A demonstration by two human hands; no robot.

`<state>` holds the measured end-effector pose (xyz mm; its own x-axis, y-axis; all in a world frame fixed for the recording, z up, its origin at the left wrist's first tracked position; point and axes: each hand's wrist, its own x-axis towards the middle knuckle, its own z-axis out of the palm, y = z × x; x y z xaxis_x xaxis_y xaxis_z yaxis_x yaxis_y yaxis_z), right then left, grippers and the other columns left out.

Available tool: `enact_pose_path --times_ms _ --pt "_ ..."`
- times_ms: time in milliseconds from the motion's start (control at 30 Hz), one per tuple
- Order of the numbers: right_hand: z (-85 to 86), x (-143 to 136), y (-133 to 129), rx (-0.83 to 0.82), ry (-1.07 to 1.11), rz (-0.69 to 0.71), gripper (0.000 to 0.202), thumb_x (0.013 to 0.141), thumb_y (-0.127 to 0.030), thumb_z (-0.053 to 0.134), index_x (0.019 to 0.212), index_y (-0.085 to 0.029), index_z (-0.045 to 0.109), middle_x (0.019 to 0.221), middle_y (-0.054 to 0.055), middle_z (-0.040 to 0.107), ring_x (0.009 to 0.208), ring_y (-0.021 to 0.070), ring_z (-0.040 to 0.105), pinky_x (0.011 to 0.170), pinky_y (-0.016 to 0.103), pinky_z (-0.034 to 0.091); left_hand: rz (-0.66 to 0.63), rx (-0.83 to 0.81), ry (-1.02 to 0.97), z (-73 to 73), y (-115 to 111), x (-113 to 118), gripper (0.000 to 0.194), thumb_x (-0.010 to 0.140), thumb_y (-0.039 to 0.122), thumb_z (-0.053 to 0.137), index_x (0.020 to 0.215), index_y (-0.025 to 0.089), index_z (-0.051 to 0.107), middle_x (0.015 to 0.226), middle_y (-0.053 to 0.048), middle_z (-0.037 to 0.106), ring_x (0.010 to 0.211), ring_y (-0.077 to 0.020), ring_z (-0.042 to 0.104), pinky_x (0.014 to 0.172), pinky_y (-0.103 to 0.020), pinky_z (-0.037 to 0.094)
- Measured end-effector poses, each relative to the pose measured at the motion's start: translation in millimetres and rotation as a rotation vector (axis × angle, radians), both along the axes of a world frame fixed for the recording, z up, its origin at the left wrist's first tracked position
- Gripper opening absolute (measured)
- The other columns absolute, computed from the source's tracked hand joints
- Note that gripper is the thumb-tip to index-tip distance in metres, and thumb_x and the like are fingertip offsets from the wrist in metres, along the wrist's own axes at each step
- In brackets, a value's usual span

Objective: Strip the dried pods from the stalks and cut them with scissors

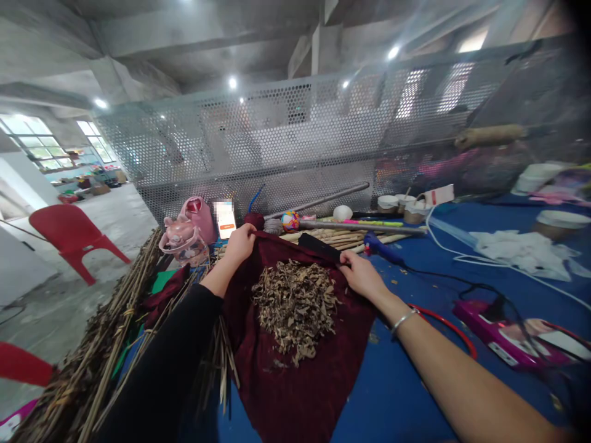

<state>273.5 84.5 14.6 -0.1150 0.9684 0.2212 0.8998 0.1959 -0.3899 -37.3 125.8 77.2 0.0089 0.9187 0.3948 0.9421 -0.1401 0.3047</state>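
Leaves point(295, 307) lie on a cloth point(290, 400) on the counter point(388, 394): stalks point(104, 332) left, a power strip point(508, 335) right, sticks point(348, 238) behind.

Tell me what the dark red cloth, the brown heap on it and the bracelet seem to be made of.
Dark red cloth: probably woven fabric, matte, judging by its soft creases; the fibre can't be told. Brown heap: probably dried leaves, dull and brittle-looking, from the curled, crumpled flakes. Bracelet: likely metal, smooth and silver-coloured, from its bright sheen, though coated plastic can't be ruled out.

A workshop, as concrete beams point(207, 37) and a perforated screen point(258, 141) at twelve o'clock and bundled sticks point(111, 332) at eight show.
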Motion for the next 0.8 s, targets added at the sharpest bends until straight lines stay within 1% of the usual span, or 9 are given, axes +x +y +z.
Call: enact_pose_path --times_ms 133,233,333,400,500,600,667,733,800 --pt "-4.7 6.9 4.2 -0.008 0.009 -0.075 0.019 0.085 -0.031 0.042 0.082 -0.021 0.057 0.082 0.006 0.067 0.076 0.0190 0.060 0.062 0.024 0.037 0.096 0.044 -0.005 1.8 5.2 11.9 0.028 0.080 0.015 0.043 0.104 0.016 0.055 0.106 -0.010 0.061 0.100 -0.0217 0.056 0.086 -0.033 0.043" --pt "-7.4 9.6 4.0 -0.011 0.006 -0.122 0.017 0.083 -0.030 0.046 0.080 -0.021 0.059 0.077 0.005 0.067 0.071 0.0187 0.060 0.059 0.025 0.036 0.172 0.060 0.023 5.0 -5.4 19.1 0.036 0.077 0.012 0.044 0.112 0.016 0.052 0.115 -0.014 0.056 0.106 -0.0251 0.053 0.087 -0.038 0.043" --pt "-5.9 5.8 1.4 0.012 0.015 -0.134 0.015 0.080 -0.031 0.049 0.085 -0.022 0.059 0.077 0.003 0.067 0.068 0.0184 0.060 0.057 0.025 0.037 0.028 -0.095 0.028 2.2 -34.5 28.2 0.028 0.081 0.017 0.043 0.105 0.016 0.057 0.107 -0.011 0.061 0.099 -0.0219 0.057 0.087 -0.032 0.043" --pt "-0.5 1.0 -1.1 0.044 0.017 -0.115 0.017 0.080 -0.031 0.050 0.089 -0.021 0.059 0.084 0.004 0.068 0.074 0.0193 0.060 0.062 0.026 0.040 -0.071 -0.207 0.015 -4.9 -62.6 37.0 0.026 0.084 0.026 0.043 0.100 0.015 0.060 0.100 -0.011 0.064 0.096 -0.0216 0.058 0.088 -0.031 0.042" --pt "15.5 -0.8 -8.4 0.106 0.012 -0.076 0.022 0.079 -0.030 0.051 0.096 -0.019 0.058 0.097 0.008 0.066 0.090 0.0208 0.058 0.075 0.027 0.041 -0.051 -0.194 -0.029 -18.8 -106.1 51.6 0.044 0.083 0.041 0.046 0.116 0.013 0.053 0.111 -0.015 0.059 0.104 -0.0249 0.055 0.090 -0.032 0.041" --pt "32.4 14.4 -26.0 0.104 -0.027 -0.105 0.026 0.083 -0.033 0.045 0.100 -0.018 0.058 0.091 0.008 0.067 0.084 0.0218 0.060 0.072 0.028 0.042 0.081 -0.189 -0.072 -32.0 -135.1 59.7 0.059 0.083 0.051 0.043 0.125 0.010 0.045 0.119 -0.020 0.053 0.111 -0.0291 0.052 0.091 -0.035 0.040" --pt "34.7 34.2 -46.2 0.013 -0.140 -0.140 0.030 0.083 -0.035 0.043 0.101 -0.017 0.059 0.085 0.010 0.067 0.078 0.0242 0.062 0.069 0.031 0.043 0.167 -0.214 -0.092 -40.6 -142.6 59.5 0.066 0.083 0.055 0.039 0.129 0.007 0.040 0.122 -0.023 0.051 0.112 -0.0322 0.051 0.090 -0.038 0.040" --pt "25.0 56.6 -71.5 -0.074 -0.290 -0.150 0.034 0.082 -0.035 0.046 0.104 -0.014 0.060 0.098 0.016 0.065 0.088 0.0294 0.061 0.074 0.035 0.044 0.223 -0.213 -0.101 -49.1 -142.5 56.1 0.074 0.081 0.058 0.039 0.133 0.005 0.034 0.126 -0.026 0.047 0.113 -0.0355 0.049 0.089 -0.041 0.040" --pt "5.2 76.5 -97.0 -0.103 -0.360 -0.194 0.040 0.081 -0.032 0.047 0.112 -0.009 0.057 0.107 0.021 0.062 0.097 0.0326 0.059 0.081 0.039 0.044 0.199 -0.195 -0.126 -56.9 -138.6 51.6 0.075 0.080 0.055 0.045 0.134 0.005 0.032 0.128 -0.026 0.045 0.114 -0.0355 0.048 0.091 -0.043 0.040"
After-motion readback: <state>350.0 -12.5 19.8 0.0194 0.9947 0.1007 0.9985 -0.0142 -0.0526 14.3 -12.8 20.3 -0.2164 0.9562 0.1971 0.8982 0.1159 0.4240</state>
